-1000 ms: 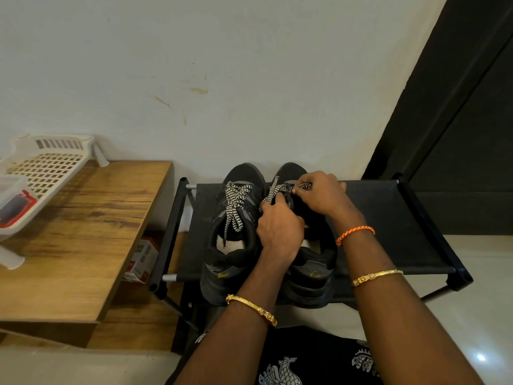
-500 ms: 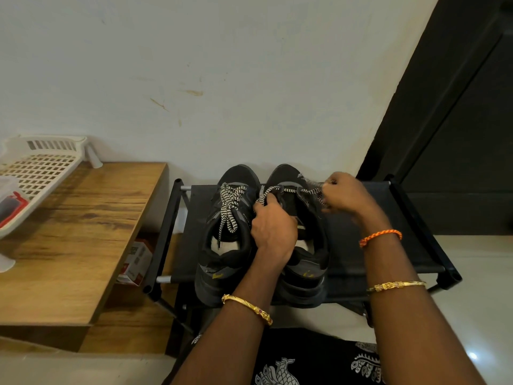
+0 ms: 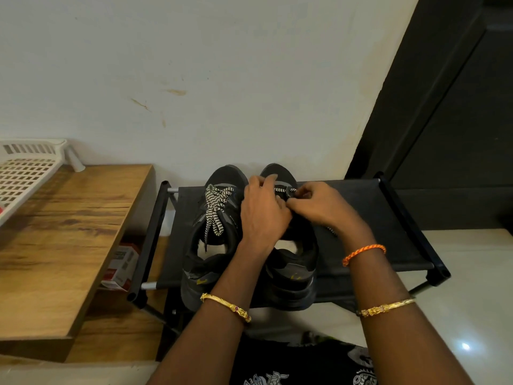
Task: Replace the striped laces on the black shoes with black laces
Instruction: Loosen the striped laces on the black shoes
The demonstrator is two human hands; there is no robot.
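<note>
- Standing side by side on the black fabric shelf (image 3: 374, 218) of a low rack, the two black shoes point their toes to the white wall (image 3: 222, 65).
- The left shoe (image 3: 213, 245) has its striped lace (image 3: 215, 209) fully threaded, with the loose ends lying down over the tongue.
- The left hand (image 3: 263, 212) lies over the middle of the right shoe (image 3: 291, 262), its fingers curled down onto the lacing area; whether it pinches the lace I cannot tell.
- The right hand (image 3: 319, 204) is just beside it, its fingertips closed on the striped lace of the right shoe (image 3: 280, 189) near the toe eyelets.
- A wooden surface (image 3: 69, 232) at the left carries a white plastic basket (image 3: 25, 173).
</note>
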